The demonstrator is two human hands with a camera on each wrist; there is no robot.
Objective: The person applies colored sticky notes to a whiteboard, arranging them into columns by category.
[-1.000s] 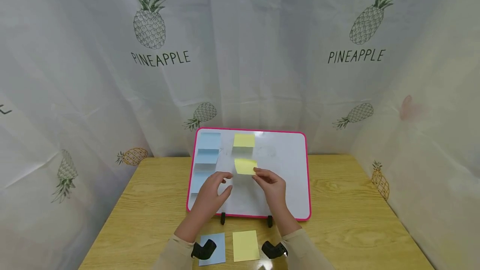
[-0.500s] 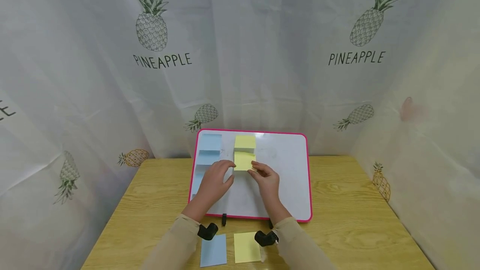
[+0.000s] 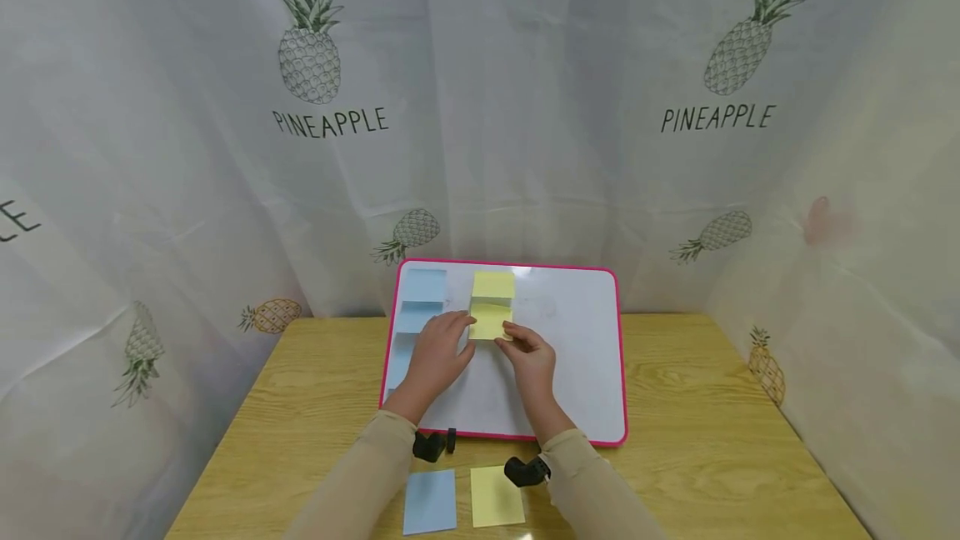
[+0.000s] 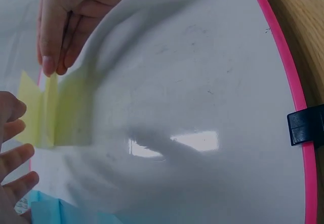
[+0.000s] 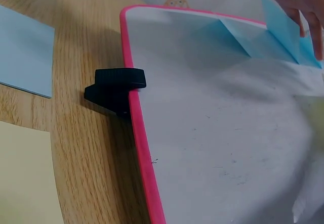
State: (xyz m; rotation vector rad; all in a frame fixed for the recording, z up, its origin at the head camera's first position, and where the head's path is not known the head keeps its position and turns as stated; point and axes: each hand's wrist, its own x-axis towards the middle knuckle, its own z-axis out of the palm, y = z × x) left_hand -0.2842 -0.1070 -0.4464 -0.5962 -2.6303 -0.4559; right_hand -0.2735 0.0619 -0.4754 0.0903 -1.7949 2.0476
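Observation:
My right hand (image 3: 534, 363) pinches the lower right corner of a yellow sticky note (image 3: 490, 323) in front of the whiteboard (image 3: 577, 348). Another yellow sticky note (image 3: 493, 284) is on the board directly above. My left hand (image 3: 440, 350) has its fingers spread, the index fingertip right at the held note's left edge. In the left wrist view, the right hand (image 4: 81, 16) grips the note's edge from above, and the note stands out from the board. A column of blue sticky notes (image 3: 425, 285) runs down the board's left side, its lower part partly hidden by my left hand.
On the wooden table (image 3: 697, 423) in front of the board lie a blue pad (image 3: 430, 502) and a yellow pad (image 3: 497, 497) of sticky notes. Black feet (image 5: 119, 82) hold the board's pink lower edge. A pineapple-print curtain (image 3: 525, 107) hangs behind.
The pinched yellow note has moved up, close beneath the upper one. Both hands have risen with it, and the left fingers have come in to its left edge.

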